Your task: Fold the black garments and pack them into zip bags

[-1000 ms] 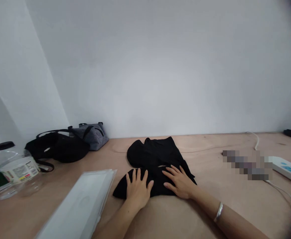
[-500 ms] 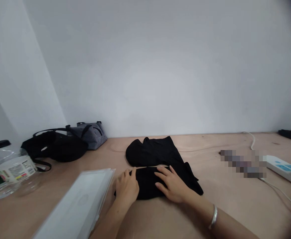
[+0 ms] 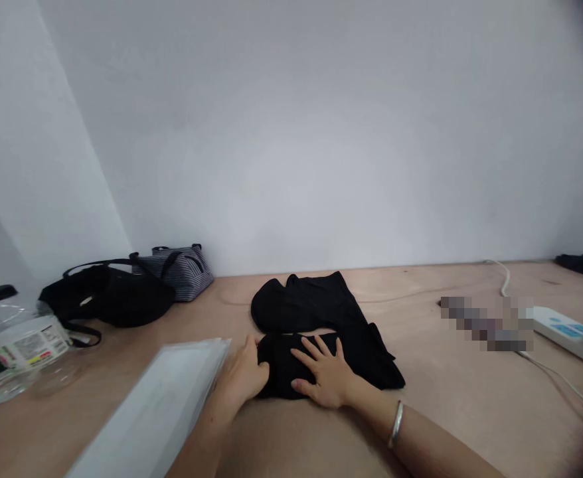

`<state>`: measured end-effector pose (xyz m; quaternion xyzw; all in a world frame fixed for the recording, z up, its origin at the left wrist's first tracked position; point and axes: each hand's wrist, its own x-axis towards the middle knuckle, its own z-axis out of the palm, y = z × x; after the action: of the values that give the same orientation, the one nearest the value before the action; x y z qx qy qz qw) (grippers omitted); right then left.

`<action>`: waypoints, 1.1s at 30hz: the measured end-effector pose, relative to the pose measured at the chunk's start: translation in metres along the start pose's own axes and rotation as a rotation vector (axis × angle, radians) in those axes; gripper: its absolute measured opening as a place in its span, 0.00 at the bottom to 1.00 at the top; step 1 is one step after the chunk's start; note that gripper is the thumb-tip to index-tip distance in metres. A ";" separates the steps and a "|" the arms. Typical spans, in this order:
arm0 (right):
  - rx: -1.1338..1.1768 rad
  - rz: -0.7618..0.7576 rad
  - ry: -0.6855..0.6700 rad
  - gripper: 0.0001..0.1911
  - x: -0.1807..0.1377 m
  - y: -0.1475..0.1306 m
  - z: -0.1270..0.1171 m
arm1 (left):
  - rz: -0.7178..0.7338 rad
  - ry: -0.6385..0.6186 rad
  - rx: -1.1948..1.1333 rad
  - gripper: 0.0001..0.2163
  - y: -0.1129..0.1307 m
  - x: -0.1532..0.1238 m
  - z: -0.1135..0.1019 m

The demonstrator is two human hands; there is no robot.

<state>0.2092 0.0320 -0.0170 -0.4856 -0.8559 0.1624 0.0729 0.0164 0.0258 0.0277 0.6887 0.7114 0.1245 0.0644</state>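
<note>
A black garment [image 3: 306, 305] lies on the table in two long parts, one behind the other, joined at the right. My left hand [image 3: 246, 372] is at the left end of the nearer part, thumb and fingers closed around its edge; some fingertips are hidden. My right hand [image 3: 326, 372] rests flat on top of that same part with its fingers spread, holding nothing. On the right wrist is a silver bangle [image 3: 396, 423].
Left of my arm lie white sheets in clear sleeves [image 3: 142, 405]. Farther left stand a large plastic bottle [image 3: 27, 352], a black bag [image 3: 117, 295] and a striped bag [image 3: 189, 272]. A white power strip [image 3: 560, 325] with cables and a blurred-out object [image 3: 485, 325] are at right.
My left hand has turned from lying on the cloth to closing at its left end. My right hand has slid slightly left, fingers spreading wider. The garment has barely moved.
</note>
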 end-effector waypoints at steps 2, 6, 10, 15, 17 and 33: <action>0.048 -0.034 0.025 0.34 0.000 0.002 -0.001 | 0.038 0.109 -0.094 0.21 0.007 0.001 0.002; 0.199 -0.124 0.213 0.26 -0.008 0.023 -0.015 | 0.157 0.407 -0.687 0.24 0.031 -0.001 0.027; 0.081 0.224 0.503 0.12 -0.029 0.060 -0.038 | 0.299 0.356 -1.013 0.19 0.050 -0.007 0.058; 0.112 0.594 0.425 0.26 -0.051 0.092 -0.045 | 0.590 0.257 -0.579 0.12 0.064 -0.018 0.064; 0.181 0.604 0.389 0.32 -0.054 0.096 -0.041 | 0.683 0.150 -0.405 0.13 0.067 -0.023 0.059; 0.465 0.446 0.344 0.33 -0.014 0.032 -0.079 | 0.217 -0.144 0.070 0.48 -0.002 -0.044 0.059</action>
<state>0.2649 0.0513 0.0465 -0.6507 -0.6445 0.2807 0.2870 0.0319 -0.0130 -0.0333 0.7707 0.6300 0.0561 0.0772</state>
